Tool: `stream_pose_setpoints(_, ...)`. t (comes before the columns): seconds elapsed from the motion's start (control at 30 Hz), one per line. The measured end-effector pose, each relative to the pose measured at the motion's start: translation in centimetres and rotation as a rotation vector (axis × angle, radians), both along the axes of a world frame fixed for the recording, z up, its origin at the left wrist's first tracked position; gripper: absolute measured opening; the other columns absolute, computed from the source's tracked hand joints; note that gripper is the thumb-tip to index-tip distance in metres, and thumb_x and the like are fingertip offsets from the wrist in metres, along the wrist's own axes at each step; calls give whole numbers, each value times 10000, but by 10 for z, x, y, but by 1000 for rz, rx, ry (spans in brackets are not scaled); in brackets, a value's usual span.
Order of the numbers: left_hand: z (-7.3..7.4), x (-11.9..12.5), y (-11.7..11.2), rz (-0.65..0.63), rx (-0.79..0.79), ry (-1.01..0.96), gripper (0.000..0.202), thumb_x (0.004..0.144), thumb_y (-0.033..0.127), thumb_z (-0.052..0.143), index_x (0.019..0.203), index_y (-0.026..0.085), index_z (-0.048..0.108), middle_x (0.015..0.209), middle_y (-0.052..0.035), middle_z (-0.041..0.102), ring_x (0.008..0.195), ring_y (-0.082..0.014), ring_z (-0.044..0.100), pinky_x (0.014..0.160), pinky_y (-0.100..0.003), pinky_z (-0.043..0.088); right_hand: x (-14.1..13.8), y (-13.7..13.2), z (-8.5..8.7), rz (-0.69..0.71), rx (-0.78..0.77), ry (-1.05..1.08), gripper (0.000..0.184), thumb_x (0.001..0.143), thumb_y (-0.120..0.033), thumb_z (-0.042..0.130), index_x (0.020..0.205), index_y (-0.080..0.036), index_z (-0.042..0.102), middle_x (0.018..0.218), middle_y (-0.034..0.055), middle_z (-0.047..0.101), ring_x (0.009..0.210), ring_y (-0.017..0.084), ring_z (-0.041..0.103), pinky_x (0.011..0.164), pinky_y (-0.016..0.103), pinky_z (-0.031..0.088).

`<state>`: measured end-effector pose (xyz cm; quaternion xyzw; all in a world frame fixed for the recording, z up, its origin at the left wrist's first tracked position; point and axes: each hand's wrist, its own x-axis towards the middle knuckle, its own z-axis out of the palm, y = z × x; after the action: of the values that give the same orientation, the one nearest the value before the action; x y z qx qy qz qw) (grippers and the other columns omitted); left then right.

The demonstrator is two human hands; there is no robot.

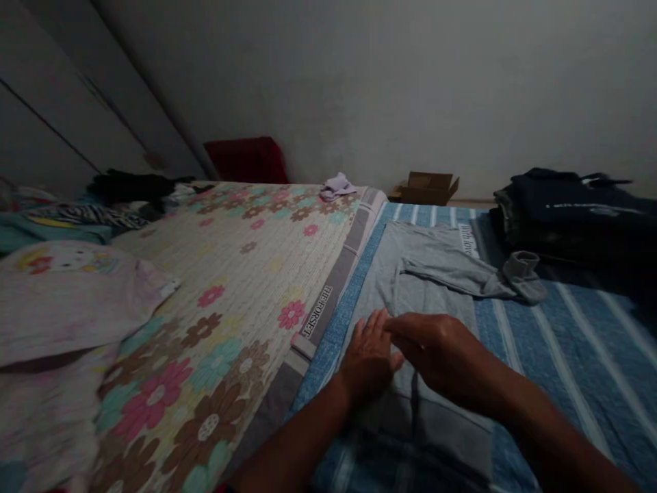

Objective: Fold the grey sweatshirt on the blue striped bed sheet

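A grey long-sleeved shirt [380, 274] lies on the blue striped bedding, with one side folded inward and a sleeve [452, 270] laid across to the right. White "With love" lettering [467, 239] shows near its far end. My left hand [368, 356] lies flat on the shirt, its fingers stretched forward. Close against its fingertips is my right hand [436, 346], turned on its side. The right fingers are pressed together and bent at the shirt's folded edge, apparently gripping the cloth; their tips are partly hidden.
Dark folded clothes [575, 212] are piled on the right. A cardboard box [428, 186] stands by the wall. On the flowered mat [246, 274] lie a pale printed garment [72, 294], a small lilac cloth [337, 186] and mixed clothes [128, 192].
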<state>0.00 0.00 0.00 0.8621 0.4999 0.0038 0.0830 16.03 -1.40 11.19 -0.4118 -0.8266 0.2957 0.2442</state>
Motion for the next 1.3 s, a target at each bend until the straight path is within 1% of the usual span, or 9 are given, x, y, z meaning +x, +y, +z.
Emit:
stream_pose_setpoints(0.13, 3, 3, 1, 35, -4, 3, 659, 908, 486, 367, 1431, 100, 257, 1502, -170, 238, 1395, -305, 149, 1120, -495, 166, -11, 48, -35, -47, 138, -77, 315, 879, -158, 393, 1100, -194, 615, 1058, 75, 654, 959, 178, 603, 794, 258, 433)
stream_pose_setpoints(0.3, 1, 0, 2, 20, -4, -29, 682, 926, 492, 317, 1474, 153, 91, 1540, -117, 134, 1413, -258, 72, 1133, -485, 119, -23, 91, -74, -51, 202, -396, 346, 911, -159, 340, 1180, -172, 558, 1247, 113, 562, 1115, 188, 535, 930, 290, 381)
stream_pose_setpoints(0.4, -1, -2, 1, 38, -26, -21, 698, 922, 523, 290, 1473, 133, 111, 1542, -117, 125, 1416, -243, 41, 1141, -467, 102, -19, 100, -96, -63, 194, -466, 354, 911, -190, 369, 1230, -159, 519, 1323, 137, 505, 1204, 233, 470, 998, 391, 323)
stream_pose_setpoints(0.57, -3, -2, 0, 45, -49, -12, 690, 923, 560, 216, 1468, 141, 164, 1542, -97, 125, 1418, -228, 22, 1140, -486, 87, -9, 98, -123, -123, 173, -541, 491, 952, -324, 296, 1401, -130, 337, 1493, 161, 263, 1376, 265, 216, 1063, 523, 186)
stream_pose_setpoints(0.77, -1, 0, 0, 58, -52, -33, 700, 919, 580, 202, 1458, 133, 186, 1541, -96, 133, 1418, -222, 35, 1138, -496, 100, -8, 96, -127, -153, 173, -583, 529, 959, -373, 241, 1417, -120, 320, 1510, 130, 223, 1388, 242, 181, 1075, 519, 178)
stream_pose_setpoints(0.93, 21, -8, -4, 68, -59, -47, 508, 957, 429, 242, 1372, 164, 364, 1504, -90, 276, 1402, -198, 157, 1134, -432, 180, -8, 93, -122, -157, 160, -573, 534, 959, -387, 238, 1411, -119, 331, 1502, 138, 241, 1386, 240, 189, 1073, 530, 176)
stream_pose_setpoints(1.03, 30, -18, -12, 112, -54, -5, 523, 951, 425, 273, 1383, 139, 349, 1515, -110, 237, 1406, -216, 136, 1135, -430, 172, -8, 92, -120, -158, 161, -557, 539, 958, -398, 237, 1408, -119, 336, 1502, 136, 245, 1387, 239, 187, 1073, 524, 178)
stream_pose_setpoints(1.17, 25, -25, -20, 141, -141, 73, 632, 930, 495, 304, 1429, 110, 270, 1532, -132, 148, 1410, -240, 86, 1137, -440, 156, -9, 93, -120, -161, 149, -547, 544, 957, -407, 242, 1412, -121, 330, 1505, 134, 239, 1389, 236, 177, 1078, 518, 166)
stream_pose_setpoints(1.3, 16, -26, -21, 141, -123, 98, 660, 922, 522, 309, 1443, 121, 247, 1536, -119, 133, 1412, -234, 69, 1142, -434, 142, -9, 94, -123, -163, 155, -547, 550, 959, -411, 232, 1413, -115, 326, 1506, 131, 238, 1390, 238, 171, 1082, 510, 154)
